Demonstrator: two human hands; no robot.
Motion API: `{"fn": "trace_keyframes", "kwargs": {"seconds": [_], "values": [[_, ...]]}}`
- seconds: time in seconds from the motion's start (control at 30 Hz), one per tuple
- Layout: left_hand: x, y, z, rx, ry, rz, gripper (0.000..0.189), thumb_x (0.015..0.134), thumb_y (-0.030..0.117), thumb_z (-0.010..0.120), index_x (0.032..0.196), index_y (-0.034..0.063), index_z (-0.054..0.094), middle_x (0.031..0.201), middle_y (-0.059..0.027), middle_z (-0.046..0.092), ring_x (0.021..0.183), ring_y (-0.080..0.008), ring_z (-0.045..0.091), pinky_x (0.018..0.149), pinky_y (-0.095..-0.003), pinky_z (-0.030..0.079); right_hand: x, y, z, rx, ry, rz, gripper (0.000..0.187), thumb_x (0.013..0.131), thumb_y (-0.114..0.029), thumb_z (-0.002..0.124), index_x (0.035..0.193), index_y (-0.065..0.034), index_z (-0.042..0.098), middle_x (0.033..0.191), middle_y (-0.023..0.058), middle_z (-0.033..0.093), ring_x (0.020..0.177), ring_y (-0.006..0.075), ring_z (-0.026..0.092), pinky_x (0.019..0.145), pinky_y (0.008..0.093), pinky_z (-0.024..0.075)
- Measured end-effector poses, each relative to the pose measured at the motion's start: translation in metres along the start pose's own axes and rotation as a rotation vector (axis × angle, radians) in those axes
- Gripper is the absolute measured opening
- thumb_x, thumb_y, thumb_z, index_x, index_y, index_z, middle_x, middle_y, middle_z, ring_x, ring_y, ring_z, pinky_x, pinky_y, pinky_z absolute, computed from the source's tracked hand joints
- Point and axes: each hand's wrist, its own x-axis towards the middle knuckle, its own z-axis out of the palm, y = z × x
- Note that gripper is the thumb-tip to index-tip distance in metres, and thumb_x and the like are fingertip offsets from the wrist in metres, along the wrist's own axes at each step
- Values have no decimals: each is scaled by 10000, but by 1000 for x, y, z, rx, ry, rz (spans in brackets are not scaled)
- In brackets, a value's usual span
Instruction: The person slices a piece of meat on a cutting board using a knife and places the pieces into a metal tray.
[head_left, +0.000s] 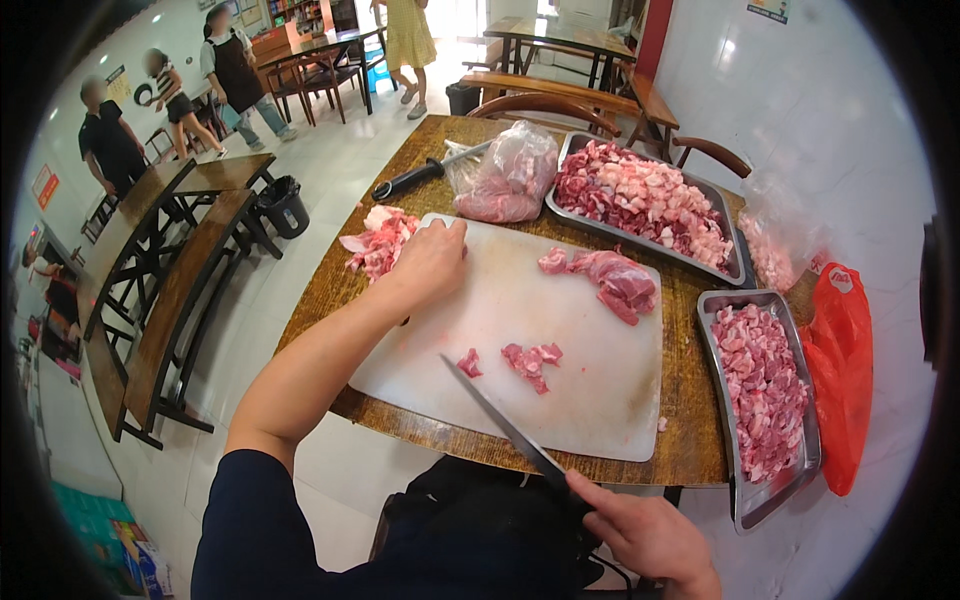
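Note:
My left hand (435, 259) is at the far left corner of a white cutting board (465, 322), beside a heap of pale trimmings (379, 238); its fingers curl down, and whether they hold something is hidden. My right hand (637, 525) grips a long knife (510, 424) by its handle near the table's front edge, the blade pointing up and left over the board. Near the blade tip lie a small meat scrap (470, 363) and a larger cut piece (532, 364). A bigger chunk of raw meat (619, 281) rests at the board's right side.
Behind the board are a sharpening steel (412, 178), bagged meat (514, 180) and a metal tray of cut meat (645, 202). A second meat tray (761, 390), another plastic bag (776, 240) and a red bag (840, 375) stand right. Several people are in the background.

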Motion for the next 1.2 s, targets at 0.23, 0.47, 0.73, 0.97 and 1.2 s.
{"fn": "trace_keyframes", "kwargs": {"seconds": [0.23,0.47,0.73,0.97,1.2], "values": [[-12,20,-58,-681,-156,-107,187,873,34,617,1054,-5,644,827,-73,678,785,-133,654,687,-308,534,-10,23,-1,257,224,217,572,998,-94,555,1557,-134,441,685,95,613,514,162,629,552,324,518],[-118,34,-36,-235,15,602,257,773,-36,713,1020,31,689,1071,-128,676,965,-307,651,826,-387,540,-17,57,21,254,365,93,599,951,-25,576,1533,-130,484,709,41,620,514,103,608,523,286,501],[-122,40,2,-364,220,451,176,794,-38,731,955,18,683,998,-114,661,934,-294,641,799,-376,538,-9,19,8,-145,265,-84,615,919,-133,670,1511,-174,509,844,161,693,712,351,680,651,417,542],[-117,45,2,-348,174,523,149,810,-6,730,954,17,697,965,-101,664,929,-287,632,811,-375,537,77,-6,21,-328,338,-211,612,945,-163,666,1527,-197,481,752,164,593,683,395,614,653,479,503],[-129,42,-9,-496,192,300,207,788,-14,743,980,17,673,1037,-104,658,924,-296,637,814,-380,539,37,18,0,-35,189,-110,571,971,-168,635,1522,-180,489,840,185,645,759,389,666,678,466,544]]}}
